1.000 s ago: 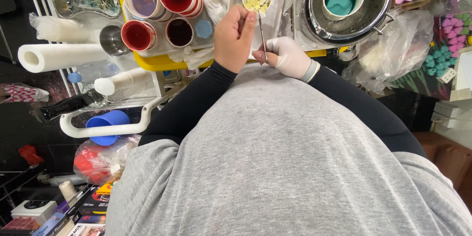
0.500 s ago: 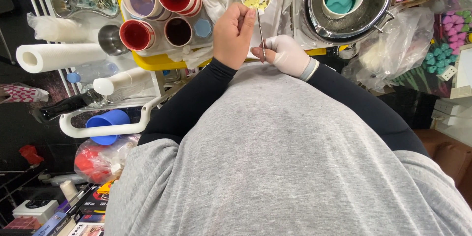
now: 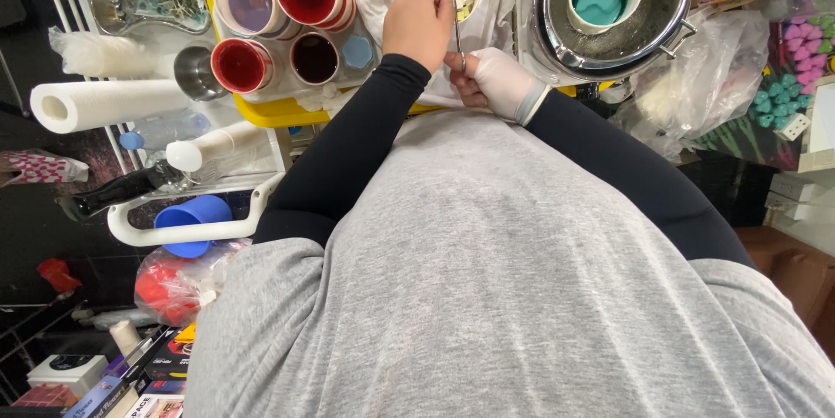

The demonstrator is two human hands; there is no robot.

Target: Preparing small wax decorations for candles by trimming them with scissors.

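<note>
Both hands barely shifted: left hand (image 3: 419, 22) beside right hand (image 3: 496, 80), pinching tweezers (image 3: 458, 31).

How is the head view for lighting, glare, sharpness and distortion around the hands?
Head view: even, bright light with soft shadows; glare on the steel pot rim; left hand and gloved right hand reasonably sharp, the thin metal tool between them faint; wide-angle bending curves the edges, and the grey shirt fills most of the frame.

Left hand (image 3: 420, 25): bare, raised forward, fingers curled downward, black sleeve to wrist. Right hand (image 3: 496, 80): white-gloved, fingers pinched closed, lying just beside the left. Both forearms converged ahead of the grey-shirted torso.
</note>
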